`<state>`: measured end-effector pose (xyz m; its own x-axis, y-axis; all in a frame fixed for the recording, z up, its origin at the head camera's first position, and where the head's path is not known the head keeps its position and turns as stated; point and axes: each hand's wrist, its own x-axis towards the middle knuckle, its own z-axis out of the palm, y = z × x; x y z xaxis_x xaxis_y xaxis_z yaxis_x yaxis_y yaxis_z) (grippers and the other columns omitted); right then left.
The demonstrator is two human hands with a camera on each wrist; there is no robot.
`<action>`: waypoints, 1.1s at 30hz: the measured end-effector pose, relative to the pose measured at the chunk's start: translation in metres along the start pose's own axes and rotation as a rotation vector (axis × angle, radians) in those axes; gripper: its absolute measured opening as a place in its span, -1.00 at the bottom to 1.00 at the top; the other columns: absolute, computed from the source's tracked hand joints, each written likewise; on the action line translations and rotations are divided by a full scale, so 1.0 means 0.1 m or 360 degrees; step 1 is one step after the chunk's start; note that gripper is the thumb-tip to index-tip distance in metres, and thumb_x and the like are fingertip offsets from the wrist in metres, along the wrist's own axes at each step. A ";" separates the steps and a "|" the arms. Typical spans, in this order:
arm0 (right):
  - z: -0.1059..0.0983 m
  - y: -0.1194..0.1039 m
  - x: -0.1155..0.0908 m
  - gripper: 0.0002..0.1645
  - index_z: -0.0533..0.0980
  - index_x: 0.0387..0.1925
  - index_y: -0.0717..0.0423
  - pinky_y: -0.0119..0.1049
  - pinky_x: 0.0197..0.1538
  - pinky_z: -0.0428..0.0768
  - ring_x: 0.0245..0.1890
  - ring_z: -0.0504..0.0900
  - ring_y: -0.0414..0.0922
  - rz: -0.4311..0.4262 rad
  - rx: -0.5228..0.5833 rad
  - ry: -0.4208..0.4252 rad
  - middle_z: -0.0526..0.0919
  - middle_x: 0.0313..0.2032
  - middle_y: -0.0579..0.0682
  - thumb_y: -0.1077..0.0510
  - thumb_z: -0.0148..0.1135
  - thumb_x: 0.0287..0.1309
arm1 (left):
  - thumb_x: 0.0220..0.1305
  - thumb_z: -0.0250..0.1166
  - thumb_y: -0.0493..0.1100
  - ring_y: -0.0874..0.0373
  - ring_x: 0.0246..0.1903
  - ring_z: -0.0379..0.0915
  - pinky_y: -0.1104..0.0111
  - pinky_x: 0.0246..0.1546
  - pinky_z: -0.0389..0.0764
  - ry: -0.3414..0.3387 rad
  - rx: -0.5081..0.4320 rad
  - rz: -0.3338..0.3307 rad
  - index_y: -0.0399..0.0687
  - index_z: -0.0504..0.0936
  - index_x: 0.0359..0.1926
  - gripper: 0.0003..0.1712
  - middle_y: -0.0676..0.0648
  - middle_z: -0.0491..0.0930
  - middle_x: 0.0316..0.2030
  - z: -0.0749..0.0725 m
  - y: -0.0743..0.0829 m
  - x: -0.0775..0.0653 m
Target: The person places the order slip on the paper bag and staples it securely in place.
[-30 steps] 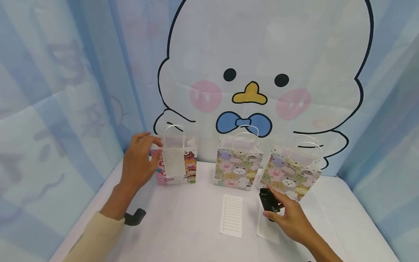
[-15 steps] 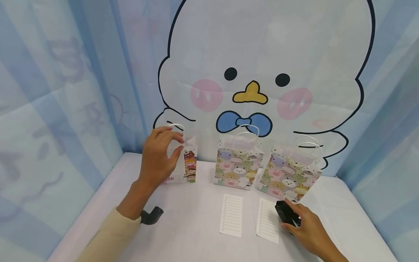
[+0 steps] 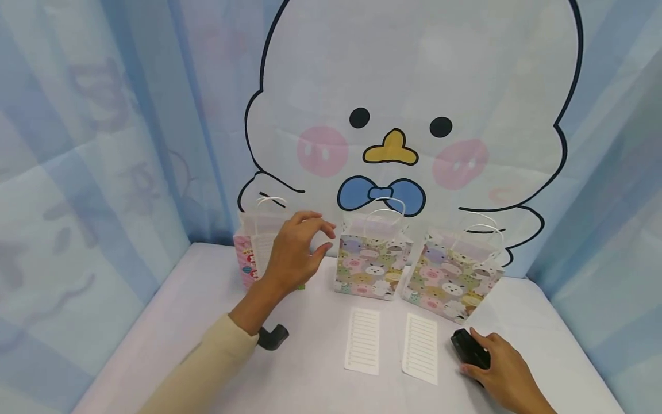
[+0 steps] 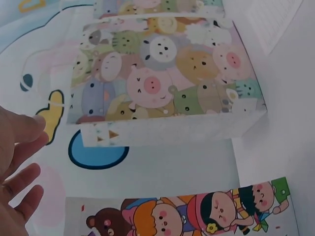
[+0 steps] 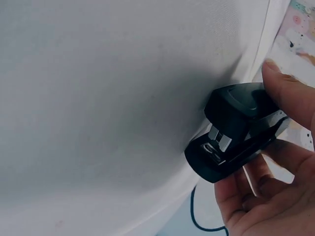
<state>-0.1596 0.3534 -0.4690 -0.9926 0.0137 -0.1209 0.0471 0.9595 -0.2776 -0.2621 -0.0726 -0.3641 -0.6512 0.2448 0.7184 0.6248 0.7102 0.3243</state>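
My right hand (image 3: 504,368) holds a black stapler (image 3: 469,348) at the table's right side, near its surface. In the right wrist view the stapler (image 5: 241,128) shows its parted front end, with thumb and fingers around it. My left hand (image 3: 295,253) holds nothing, its fingers loosely bent, in front of the pink cartoon gift bag (image 3: 245,259) and just left of the middle animal-print bag (image 3: 374,267). A white lined card (image 3: 262,253) lies against the pink bag's front, partly hidden by the hand. The left wrist view shows the animal-print bag (image 4: 157,64) beside the fingers.
Another animal-print bag (image 3: 452,279) stands at the right, tilted in view. Two lined cards (image 3: 362,341) lie flat on the white table (image 3: 310,379) before the bags. A printed curtain (image 3: 393,75) hangs close behind.
My left hand has moved right, from the pink bag's left edge across its front toward the middle bag. My right hand has carried the stapler right and nearer, off the right card.
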 end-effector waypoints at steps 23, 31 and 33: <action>0.09 0.03 0.03 0.25 0.37 0.50 0.24 0.40 0.12 0.59 0.01 0.61 0.23 0.0206 0.0120 0.0050 0.66 0.09 0.39 -0.25 0.71 -0.11 | 0.38 0.43 -0.32 0.06 0.19 0.60 0.16 0.28 0.62 -0.0129 -0.0055 0.0001 0.04 0.79 -0.18 -0.86 0.05 0.83 -0.12 0.56 0.11 0.16; 0.09 -0.33 -0.02 0.03 0.50 0.42 0.11 0.34 0.14 0.55 0.10 0.55 0.17 -0.0121 0.0221 0.0442 0.69 0.12 0.24 -0.16 0.71 -0.05 | 0.43 0.39 -0.27 0.09 0.10 0.61 0.21 0.20 0.65 -0.0099 -0.0073 -0.0023 0.05 0.82 -0.17 -0.87 0.04 0.82 -0.14 0.63 0.11 0.15; 0.09 -0.44 -0.03 0.03 0.49 0.43 0.05 0.34 0.15 0.56 0.13 0.55 0.15 -0.0172 0.0270 0.0462 0.69 0.14 0.20 -0.14 0.72 -0.06 | 0.44 0.39 -0.26 0.09 0.10 0.61 0.21 0.19 0.65 -0.0096 -0.0076 -0.0020 0.06 0.82 -0.17 -0.87 0.04 0.82 -0.14 0.64 0.12 0.15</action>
<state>-0.1581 0.3083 -0.4648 -0.9822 0.0174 0.1870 -0.0662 0.8997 -0.4314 -0.2921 -0.0182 -0.3886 -0.6827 0.2765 0.6763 0.6356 0.6814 0.3630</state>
